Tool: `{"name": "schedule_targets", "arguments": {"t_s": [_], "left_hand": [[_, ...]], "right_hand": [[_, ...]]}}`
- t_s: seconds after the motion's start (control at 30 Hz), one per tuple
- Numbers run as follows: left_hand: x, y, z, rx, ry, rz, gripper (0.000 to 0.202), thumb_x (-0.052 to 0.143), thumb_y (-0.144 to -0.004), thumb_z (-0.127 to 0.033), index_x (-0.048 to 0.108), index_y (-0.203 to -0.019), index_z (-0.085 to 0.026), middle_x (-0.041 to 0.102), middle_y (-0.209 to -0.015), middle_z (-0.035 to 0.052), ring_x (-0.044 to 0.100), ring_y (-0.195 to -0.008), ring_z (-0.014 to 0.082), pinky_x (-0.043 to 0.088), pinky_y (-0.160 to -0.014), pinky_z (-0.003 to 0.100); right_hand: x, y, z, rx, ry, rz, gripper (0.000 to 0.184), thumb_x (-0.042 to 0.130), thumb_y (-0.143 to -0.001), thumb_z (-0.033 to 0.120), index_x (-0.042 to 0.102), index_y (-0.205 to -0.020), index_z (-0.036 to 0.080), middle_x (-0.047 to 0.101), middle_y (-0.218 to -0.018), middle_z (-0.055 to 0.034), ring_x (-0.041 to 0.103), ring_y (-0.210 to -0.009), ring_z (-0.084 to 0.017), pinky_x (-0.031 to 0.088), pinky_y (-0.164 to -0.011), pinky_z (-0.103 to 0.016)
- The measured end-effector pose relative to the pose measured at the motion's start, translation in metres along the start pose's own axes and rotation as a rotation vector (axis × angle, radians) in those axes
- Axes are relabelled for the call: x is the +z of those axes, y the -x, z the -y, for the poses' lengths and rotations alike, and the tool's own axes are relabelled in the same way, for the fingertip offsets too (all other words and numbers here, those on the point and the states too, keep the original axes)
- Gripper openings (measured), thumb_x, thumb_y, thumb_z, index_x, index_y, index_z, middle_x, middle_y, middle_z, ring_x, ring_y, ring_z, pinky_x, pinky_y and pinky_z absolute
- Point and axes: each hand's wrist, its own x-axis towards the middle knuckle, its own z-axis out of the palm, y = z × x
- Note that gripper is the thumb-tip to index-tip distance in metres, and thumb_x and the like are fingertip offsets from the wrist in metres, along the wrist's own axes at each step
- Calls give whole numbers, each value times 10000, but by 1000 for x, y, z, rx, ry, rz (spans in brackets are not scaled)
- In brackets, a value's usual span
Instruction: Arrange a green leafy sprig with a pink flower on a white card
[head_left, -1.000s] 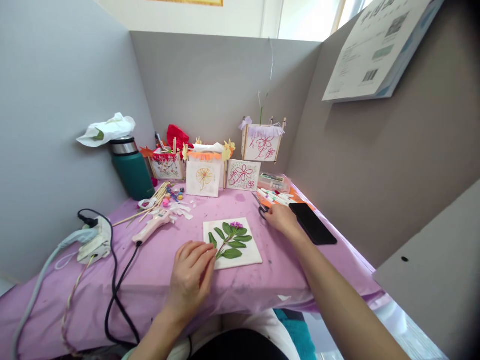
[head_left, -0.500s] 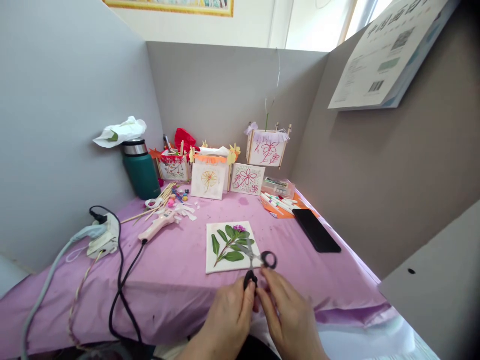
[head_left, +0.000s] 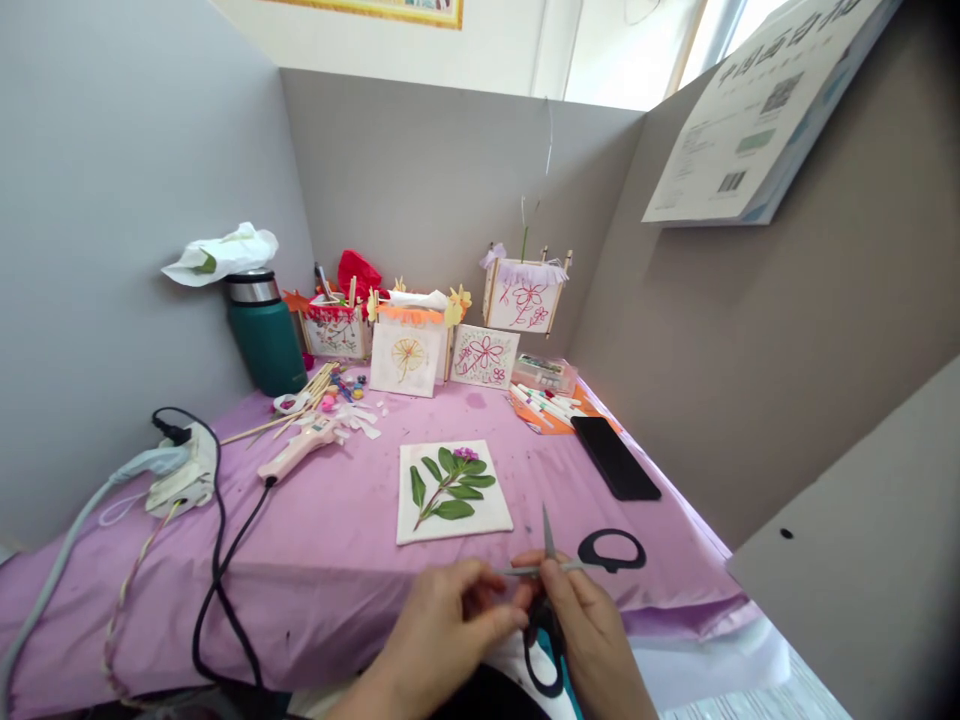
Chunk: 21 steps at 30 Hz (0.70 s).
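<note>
My two hands meet over the near edge of the purple table point(head_left: 337, 570). They hold black-handled scissors point(head_left: 609, 550), which are spread wide, one blade pointing up and the other lying sideways. My right hand point(head_left: 592, 630) grips them around the pivot. My left hand point(head_left: 442, 630) pinches at the tip of the sideways blade. Just beyond the hands lies a white card point(head_left: 487, 515) bearing a sprig of green leaves and a small purple flower.
A glue gun point(head_left: 300, 455) and its black cable lie at left beside a power strip point(head_left: 180, 480). A green flask point(head_left: 262, 335), decorated paper boxes point(head_left: 409, 345), markers point(head_left: 544, 405) and a black phone point(head_left: 615, 458) stand further back. Grey partitions enclose the table.
My right hand took the scissors from beside the phone and brought them to the near edge. My left hand left the card and joined it. The scissors have since opened wide.
</note>
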Motion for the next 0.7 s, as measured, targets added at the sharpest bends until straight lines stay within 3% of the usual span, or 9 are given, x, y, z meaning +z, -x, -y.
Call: {"name": "schedule_targets", "arguments": {"t_s": [0.1,0.27,0.4,0.47,0.6,0.7], "left_hand": [[-10,-4,-1,15,171,-72,281,678,-729,-360,634,-936,-176,615,-693,-13,540,-626,124,407,-601,225],[-15,-6,-6,30,227,-41,247,591,-807,-386,617,-727,-154,613,-651,9,536,-627,126,408,-621,239],[-23,-5,-11,-20,211,-50,265,635,-757,-388,609,-661,-142,553,-597,-15,468,-570,100,366,-558,218],[-30,-5,-12,-54,259,-61,278,653,-734,-401,601,-654,-140,541,-583,-21,455,-538,91,359,-529,213],[-44,-5,-14,-66,358,-147,348,646,-745,-469,589,-648,-140,544,-559,-20,453,-492,81,357,-506,211],[-45,-7,-18,-39,351,-143,383,587,-803,-498,644,-739,-125,587,-627,5,470,-513,84,380,-523,219]], "right_hand": [[4,2,4,-5,-66,40,432,517,-892,548,644,-988,147,621,-666,-37,615,-649,-172,497,-613,-274],[10,2,9,-32,-92,66,396,515,-905,514,639,-975,144,621,-653,-32,596,-610,-157,481,-609,-269],[6,-1,11,-67,69,106,403,535,-901,479,663,-724,140,616,-698,-52,585,-670,-155,468,-681,-267],[3,-2,13,-93,135,53,458,530,-906,469,626,-596,145,608,-702,-52,565,-684,-145,452,-711,-256],[-1,-1,18,-65,118,-33,465,516,-912,485,612,-593,160,586,-633,-30,531,-651,-136,434,-690,-239],[1,0,21,-32,125,51,467,503,-921,480,613,-604,155,586,-628,-29,525,-637,-129,427,-674,-233]]}}
